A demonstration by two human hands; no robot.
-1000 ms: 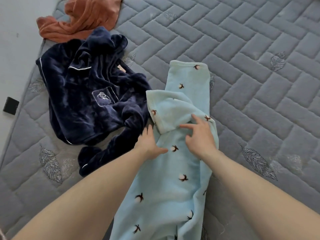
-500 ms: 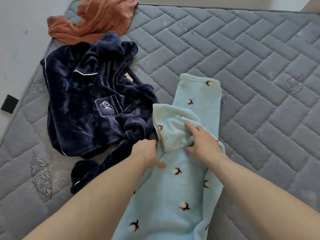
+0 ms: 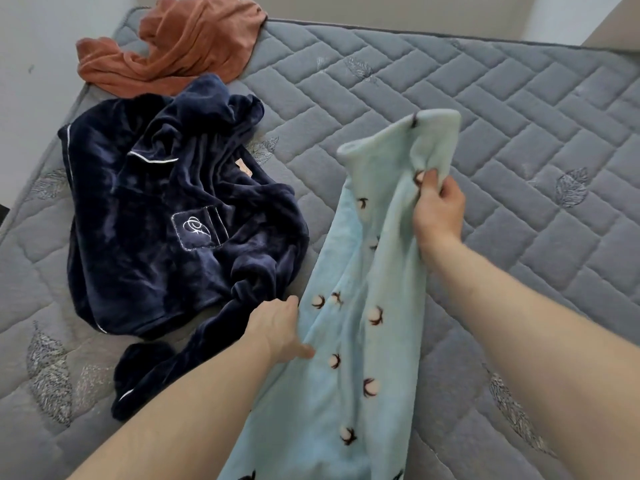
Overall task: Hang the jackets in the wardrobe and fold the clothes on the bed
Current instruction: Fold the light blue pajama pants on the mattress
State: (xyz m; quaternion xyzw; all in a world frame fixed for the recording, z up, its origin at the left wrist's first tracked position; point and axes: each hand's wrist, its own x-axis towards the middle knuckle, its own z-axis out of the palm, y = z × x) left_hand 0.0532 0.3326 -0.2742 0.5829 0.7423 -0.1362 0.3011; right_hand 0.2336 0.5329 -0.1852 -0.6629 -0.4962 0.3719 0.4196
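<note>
A person leans over a grey quilted mattress [image 3: 433, 109] stitched in a herringbone pattern with leaf motifs. The right hand [image 3: 438, 209] is lifted above the mattress and clenches a bunch of the light blue fleece garment [image 3: 349, 358], thumb and curled fingers pinching the fabric just below its upper hem. That hem stands up in a loose, open roll above the hand. From the grasp the garment hangs down and toward the person as one long panel dotted with small brown and white cotton-boll prints, running out of the bottom of the view.

The left hand [image 3: 278, 329] grasps the garment's left edge lower down, with the thumb on top of the fabric and the fingers tucked behind it, out of sight.

Just beside that hand, to the left, a navy velvet pajama top [image 3: 166, 237] lies crumpled on the mattress. It has white piping and a chest pocket with a white embroidered emblem, and one sleeve trails toward the near edge. Beyond it, at the far left corner of the mattress, a rust-orange garment [image 3: 180, 46] lies in a heap, touching the navy top's upper edge
</note>
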